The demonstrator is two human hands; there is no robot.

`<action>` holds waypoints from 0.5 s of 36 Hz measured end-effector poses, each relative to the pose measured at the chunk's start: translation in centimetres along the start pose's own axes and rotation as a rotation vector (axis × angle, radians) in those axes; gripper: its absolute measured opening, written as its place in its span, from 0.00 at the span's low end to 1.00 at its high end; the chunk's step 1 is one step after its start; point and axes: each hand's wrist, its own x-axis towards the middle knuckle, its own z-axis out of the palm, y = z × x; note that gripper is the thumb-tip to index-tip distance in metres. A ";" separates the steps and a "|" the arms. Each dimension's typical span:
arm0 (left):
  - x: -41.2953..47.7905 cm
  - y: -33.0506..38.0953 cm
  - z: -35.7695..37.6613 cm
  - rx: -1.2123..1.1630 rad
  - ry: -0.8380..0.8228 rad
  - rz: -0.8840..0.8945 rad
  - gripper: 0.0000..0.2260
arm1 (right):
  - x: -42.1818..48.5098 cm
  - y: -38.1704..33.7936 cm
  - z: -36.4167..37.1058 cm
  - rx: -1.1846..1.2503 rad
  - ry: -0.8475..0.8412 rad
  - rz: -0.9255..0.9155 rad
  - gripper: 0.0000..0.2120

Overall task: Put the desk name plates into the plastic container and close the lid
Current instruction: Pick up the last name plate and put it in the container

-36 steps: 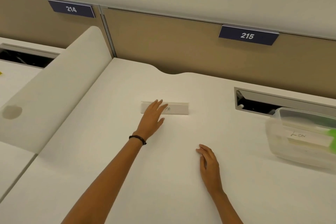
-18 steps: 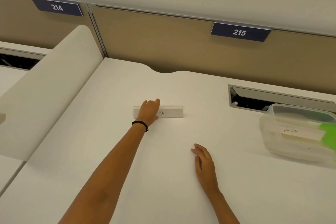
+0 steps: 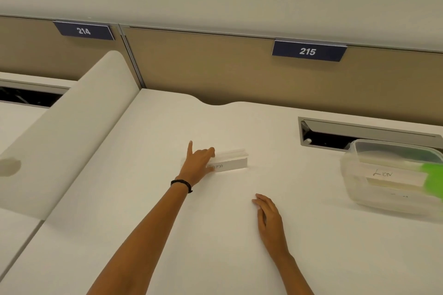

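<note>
One Name Plate Left On The Desk

The left hand [image 3: 197, 165] was far out on the white desk [image 3: 167, 235]. It was pinching the left end of a white name plate [image 3: 231, 163]. The thumb was on the near face and the fingers were curled over the top edge. One finger stuck up and away from the plate. The plate looked tipped up a little, but I could not tell if it was off the desk yet. Some letters were written on its near face, partly hidden by the hand.

The right hand [image 3: 269, 220] lay flat on the desk, nearer to the person. Its fingers were straight and close together, and it held nothing.

The plastic container [image 3: 393, 175] sat on the desk far to the right, well apart from both hands. It was see-through. At least one name plate with writing [image 3: 393, 178] was already inside it. A green thing [image 3: 432, 182] showed at its right side. That may have been the lid, but it was cut off at the edge, so I could not tell. The container looked open at the top.

So part of the job looked done. This plate had to be lifted, carried right and dropped in. After that, the lid had to be pressed on
</note>
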 end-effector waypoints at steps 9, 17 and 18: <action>-3.3 3.5 0.8 -0.103 0.104 0.043 0.12 | -1.0 -1.5 -1.1 0.010 0.061 0.019 0.20; -6.0 7.8 1.7 -0.109 0.046 0.109 0.12 | -0.8 -1.7 -4.5 -0.184 0.092 -0.199 0.21; -6.3 8.4 1.7 -0.108 0.048 0.122 0.12 | -0.8 -1.5 -5.0 -0.199 0.092 -0.219 0.21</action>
